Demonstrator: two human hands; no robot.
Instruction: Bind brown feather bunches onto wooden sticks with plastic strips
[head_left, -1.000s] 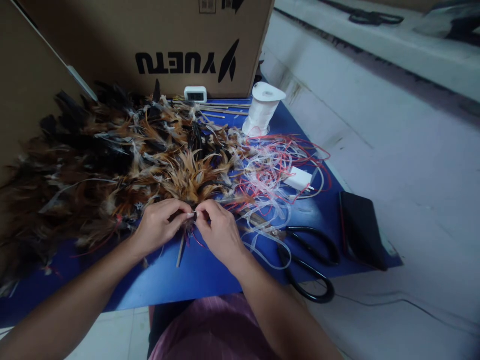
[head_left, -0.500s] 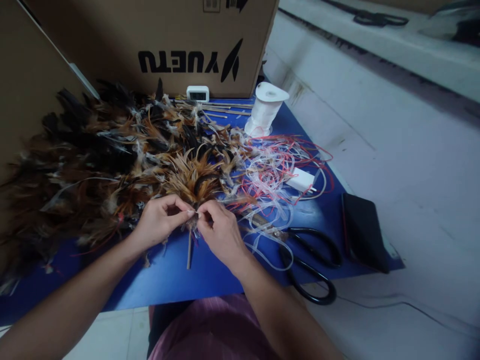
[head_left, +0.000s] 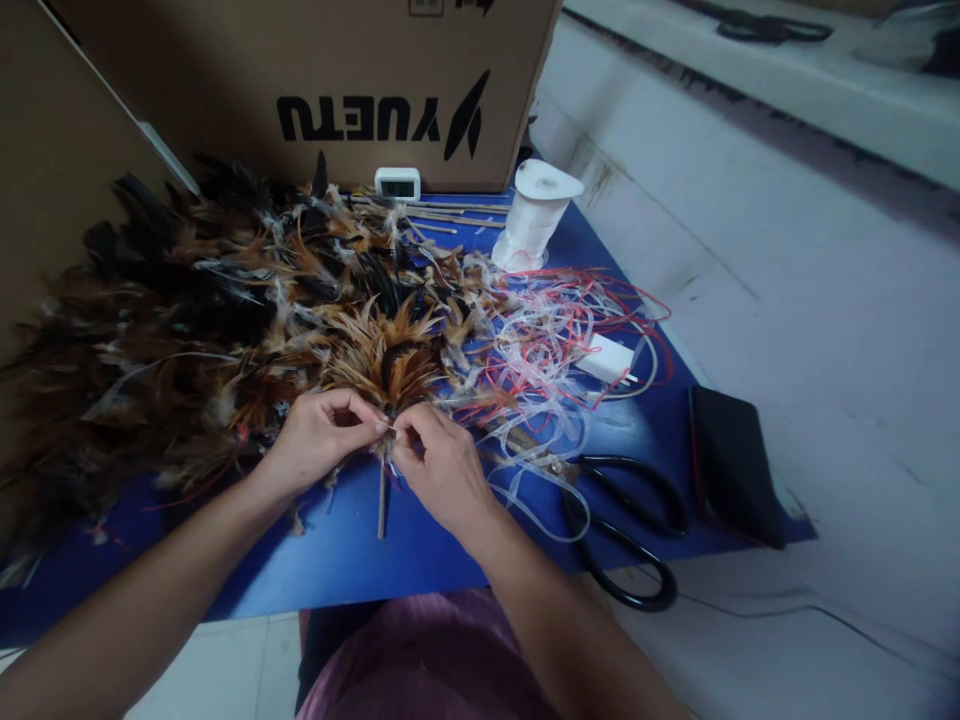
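My left hand point(head_left: 325, 440) and my right hand point(head_left: 439, 462) meet at the base of a brown feather bundle point(head_left: 394, 360). Both are closed in a pinch, thumb against forefinger. A short piece of thin white string point(head_left: 391, 428) shows between the fingertips; the rest of it is hidden by the fingers. Below the hands, a thin stick point(head_left: 382, 505) juts from the bundle toward the table's front edge. The bundle's feathers fan out away from me. A large pile of brown and black feathers point(head_left: 217, 300) spreads on the left.
Black-handled scissors point(head_left: 630, 530) lie at the right, handles past the table's edge. Near them are tangled white and red ribbons point(head_left: 536, 340), a white charger plug point(head_left: 606, 358) and a black phone point(head_left: 735, 465). A white spool point(head_left: 534, 220), small digital clock point(head_left: 397, 184) and cardboard box point(head_left: 225, 90) stand behind.
Both hands keep their pinch at the bundle's base, with barely any movement. The whole view has shifted very slightly.
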